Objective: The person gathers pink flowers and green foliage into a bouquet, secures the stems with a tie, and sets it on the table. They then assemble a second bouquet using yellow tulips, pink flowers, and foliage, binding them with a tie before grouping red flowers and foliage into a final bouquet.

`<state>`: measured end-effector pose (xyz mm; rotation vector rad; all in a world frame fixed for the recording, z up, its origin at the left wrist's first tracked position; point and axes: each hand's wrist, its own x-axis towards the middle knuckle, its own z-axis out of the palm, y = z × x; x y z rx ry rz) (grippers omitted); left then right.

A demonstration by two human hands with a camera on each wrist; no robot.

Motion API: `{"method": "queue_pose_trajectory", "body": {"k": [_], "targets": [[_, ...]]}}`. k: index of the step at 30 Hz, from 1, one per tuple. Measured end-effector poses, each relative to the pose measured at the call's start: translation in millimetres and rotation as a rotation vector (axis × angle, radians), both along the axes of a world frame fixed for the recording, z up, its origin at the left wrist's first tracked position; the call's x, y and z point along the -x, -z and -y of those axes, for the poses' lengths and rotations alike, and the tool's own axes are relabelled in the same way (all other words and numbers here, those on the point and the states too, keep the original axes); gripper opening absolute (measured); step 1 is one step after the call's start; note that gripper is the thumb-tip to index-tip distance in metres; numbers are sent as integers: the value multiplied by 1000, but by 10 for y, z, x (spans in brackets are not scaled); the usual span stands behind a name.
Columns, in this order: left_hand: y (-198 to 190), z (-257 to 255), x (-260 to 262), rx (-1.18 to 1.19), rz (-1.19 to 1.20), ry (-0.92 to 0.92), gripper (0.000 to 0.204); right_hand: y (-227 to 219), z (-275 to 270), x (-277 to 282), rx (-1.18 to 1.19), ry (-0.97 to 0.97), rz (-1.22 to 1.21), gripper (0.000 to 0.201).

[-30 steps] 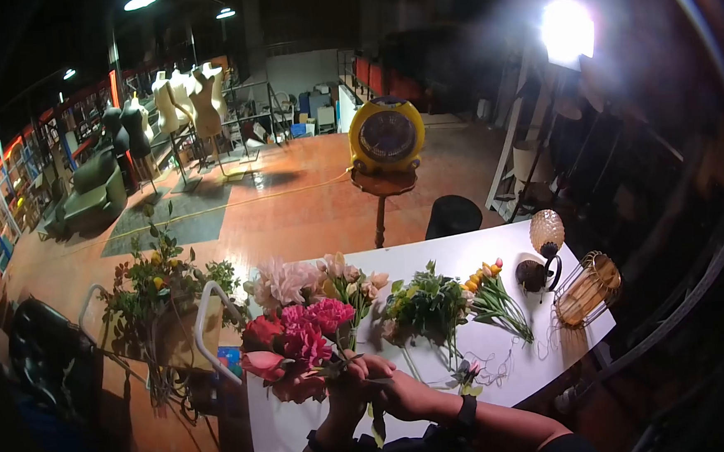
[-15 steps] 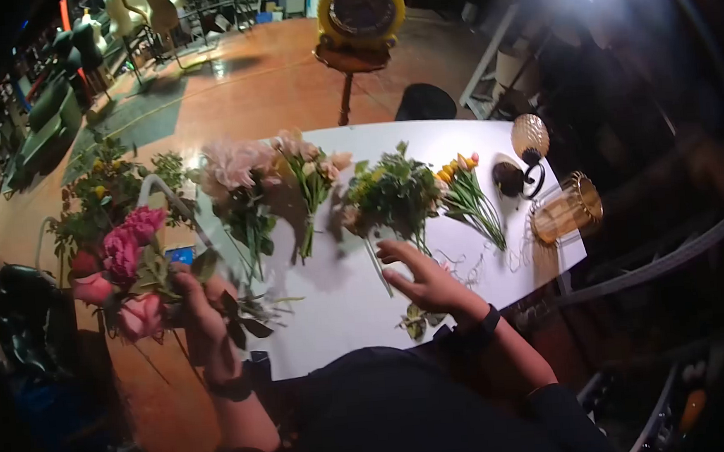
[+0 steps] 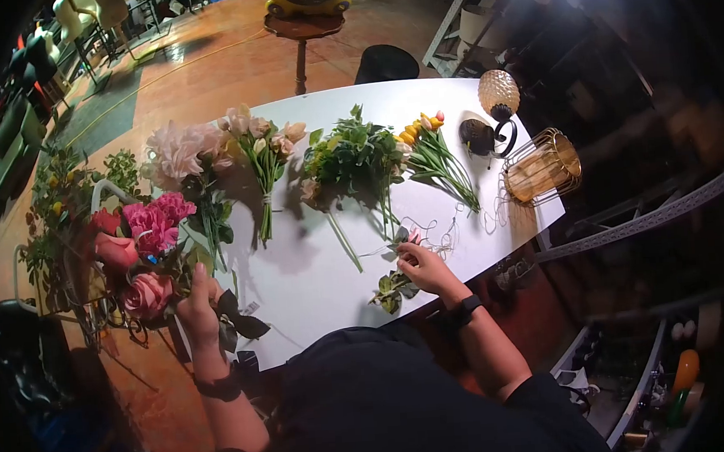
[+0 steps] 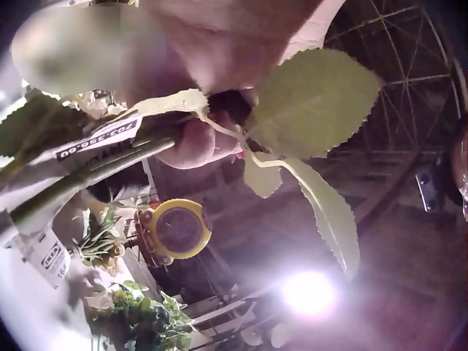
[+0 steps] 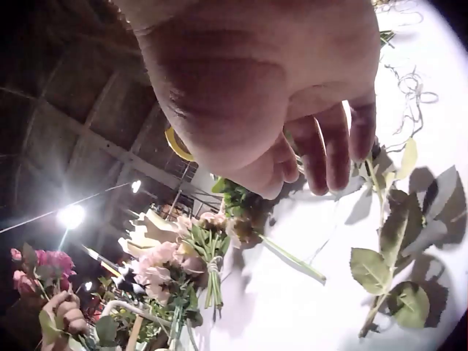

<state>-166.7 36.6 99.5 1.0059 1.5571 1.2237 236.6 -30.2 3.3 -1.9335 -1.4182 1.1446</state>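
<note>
My left hand (image 3: pixel 197 309) grips a bunch of pink and red artificial flowers (image 3: pixel 147 295), roses among them, off the table's left edge. Their blooms point away from me. Beneath that hand, a bare stem and white paper tags (image 4: pixel 99 142) show in the left wrist view. Over the table's front part, my right hand (image 3: pixel 428 270) reaches down with bent, relaxed fingers at a single pink rose (image 3: pixel 414 236). The rose's leafy stem (image 5: pixel 384 270) lies on the white tabletop, its upper part hidden behind my fingers in the right wrist view.
On the white table (image 3: pixel 299 288) lie pale pink flowers (image 3: pixel 179 150), a tied bunch (image 3: pixel 264 178), green foliage (image 3: pixel 354 160) and yellow tulips (image 3: pixel 441 163). A glass-shaded lamp (image 3: pixel 499 93) and a wire lantern (image 3: pixel 541 168) stand right. Thin string (image 3: pixel 441 238) lies near the rose.
My hands have parted; the left carried the red and pink bunch left, off the table. The right moved across to the single rose at the front. The head view has tilted down.
</note>
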Motion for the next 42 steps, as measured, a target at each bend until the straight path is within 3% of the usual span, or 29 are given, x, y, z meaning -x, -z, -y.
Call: {"method": "queue_pose_trajectory", "body": {"k": [8,11,17,19,22,23,29,40,42], "targets": [[146,35,4,42,242,192,46,-7,31,-8,9,75,212,28],[31,60,-75,39,216,208,51,234,76,15,-71,43,233,27],[108,79,-90,-141,285,260,50,153,125,334,-55,-124,145,29],[135,102,-67,-172,166,280,51,150,152,369,-49,-164,129,29],[-39,183,-149,-188,157,325,53,135,220,363,-78,-119,138,28],[-122,220,-257,-169,170,253,58,129,243,345,-85,-113,139,28],[-93,282,-216,-201,259,314,60,108,288,168,-74,-71,69,32],[-88,601,-454,-75,337,214,54,169,-148,-119,-192,-236,417,36],[-83,640,-455,-69,347,193,54,269,-258,-131,-205,-322,582,39]]}}
